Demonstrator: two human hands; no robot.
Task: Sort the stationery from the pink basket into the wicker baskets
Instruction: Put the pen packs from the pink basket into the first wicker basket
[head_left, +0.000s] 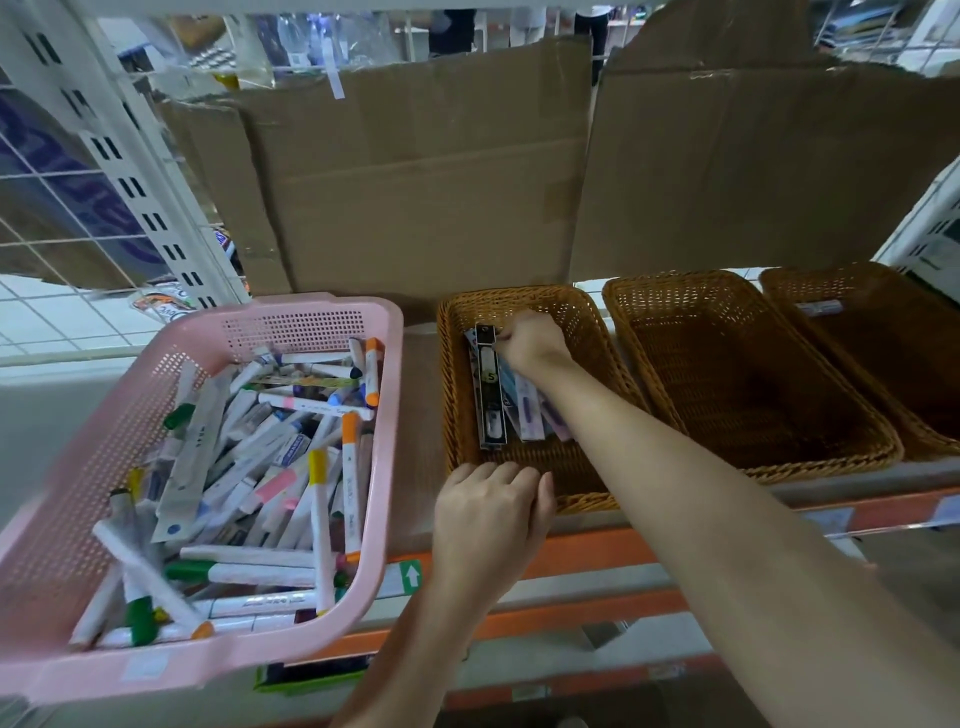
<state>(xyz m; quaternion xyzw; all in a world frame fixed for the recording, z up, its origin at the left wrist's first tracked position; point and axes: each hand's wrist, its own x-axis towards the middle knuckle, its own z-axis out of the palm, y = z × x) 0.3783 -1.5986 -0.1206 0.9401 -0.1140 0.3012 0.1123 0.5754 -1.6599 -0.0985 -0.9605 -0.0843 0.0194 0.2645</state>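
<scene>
middle wicker basket (748, 374) bare inside, open from above. left of it, wicker basket (571, 312) crowded by flat packs (493, 395) and right forearm (675, 467). cardboard (415, 182) walls off behind.

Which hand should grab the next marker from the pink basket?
Left. The left hand rests on the near rim of the first wicker basket, right beside the pink basket. The right hand is busy gripping packs inside it.
</scene>
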